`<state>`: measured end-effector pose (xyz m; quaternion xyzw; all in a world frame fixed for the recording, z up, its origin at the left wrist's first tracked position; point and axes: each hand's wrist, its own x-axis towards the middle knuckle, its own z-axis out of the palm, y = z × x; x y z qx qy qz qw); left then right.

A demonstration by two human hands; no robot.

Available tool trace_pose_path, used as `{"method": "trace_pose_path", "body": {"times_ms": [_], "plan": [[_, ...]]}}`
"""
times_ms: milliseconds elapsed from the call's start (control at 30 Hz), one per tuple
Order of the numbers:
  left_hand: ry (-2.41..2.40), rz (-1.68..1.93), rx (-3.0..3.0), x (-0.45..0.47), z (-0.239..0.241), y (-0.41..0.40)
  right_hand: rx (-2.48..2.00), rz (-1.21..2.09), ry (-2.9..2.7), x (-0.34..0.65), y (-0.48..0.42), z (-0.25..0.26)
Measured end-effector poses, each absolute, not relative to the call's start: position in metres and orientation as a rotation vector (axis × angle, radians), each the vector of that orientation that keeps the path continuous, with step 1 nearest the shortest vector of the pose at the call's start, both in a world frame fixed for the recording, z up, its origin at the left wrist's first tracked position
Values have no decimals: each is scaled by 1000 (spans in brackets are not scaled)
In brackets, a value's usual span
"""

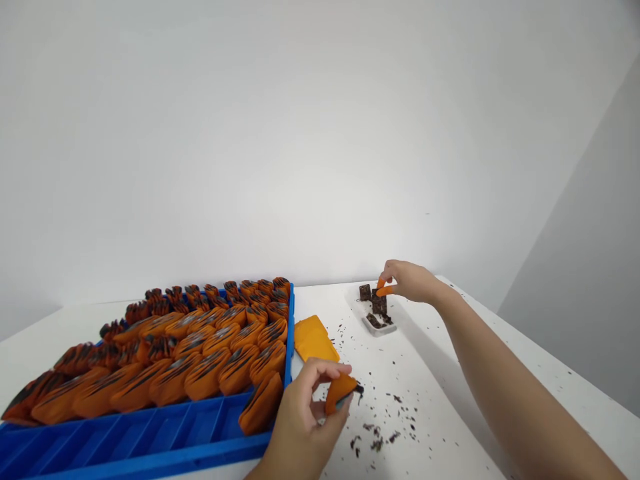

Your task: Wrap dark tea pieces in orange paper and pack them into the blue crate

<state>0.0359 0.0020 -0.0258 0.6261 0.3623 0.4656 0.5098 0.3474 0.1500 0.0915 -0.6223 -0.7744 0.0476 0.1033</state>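
While left hand (313,413) pinches 1 orange pouch (339,395), dark block (379,305) lies beyond, rightward, at narrowed right hand (411,283); hold: cannot tell.

- Brightly and diffusely lit from outside the frame, palest midway up the white wall (350,160), dimming toward the upper corners.
- Markedly darker at right, on the grey side wall (590,267).
- Softly shadowed across the table (420,373), just left of the right arm (505,363).
- Stretched toward the lower left corner, plainly so in the tray (200,460).
- Slightly blurred at far left, over the pouches (75,403); clearer around the dark crumbs (377,443).
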Motion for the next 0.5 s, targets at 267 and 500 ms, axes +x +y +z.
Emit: {"method": "trace_pose_path", "body": {"times_ms": [267,500], "plan": [[851,1193,1135,41,-20,1,-1306,480,-2199,331,111,126],[826,1143,1010,41,-7,2,-569,869,-2337,274,58,145]]}}
